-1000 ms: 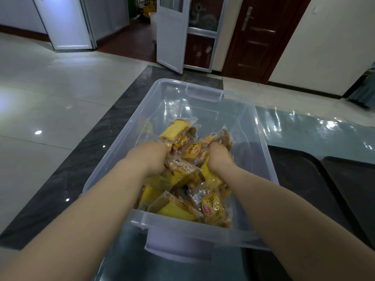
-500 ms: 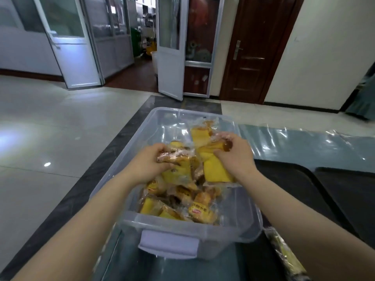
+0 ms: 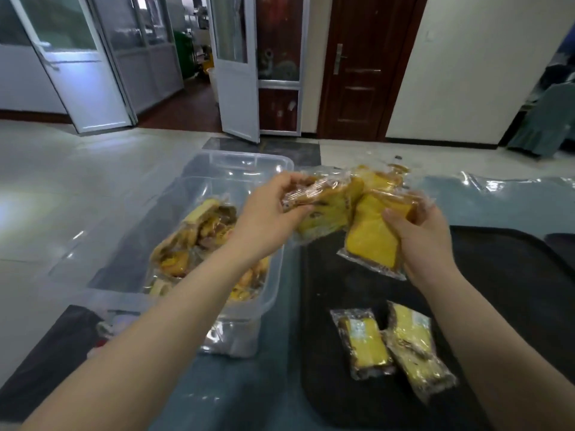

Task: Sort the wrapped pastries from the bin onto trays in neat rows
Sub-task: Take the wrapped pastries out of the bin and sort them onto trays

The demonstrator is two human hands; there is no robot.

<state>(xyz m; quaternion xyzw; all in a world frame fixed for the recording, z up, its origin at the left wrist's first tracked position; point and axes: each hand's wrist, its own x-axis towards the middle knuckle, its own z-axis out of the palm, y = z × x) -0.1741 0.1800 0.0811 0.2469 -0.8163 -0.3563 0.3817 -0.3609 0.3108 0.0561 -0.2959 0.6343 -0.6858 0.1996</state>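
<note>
Head view: left hand [image 3: 267, 219] and right hand [image 3: 426, 241], fingers clamped on clear-wrapped yellow pastries [image 3: 348, 209] above the black tray [image 3: 497, 275], should lay them singly beside the two placed packets [image 3: 392, 346].

Both hands, w/ bunches of wrapped pastries, are now up out of the bin [image 3: 281, 169] & over the dark tray [image 3: 513, 275]: left hand [image 3: 267, 222] grips one bunch [image 3: 323, 203], right hand [image 3: 426, 241] another [image 3: 373, 241]. Earlier they dug inside the bin.
</note>
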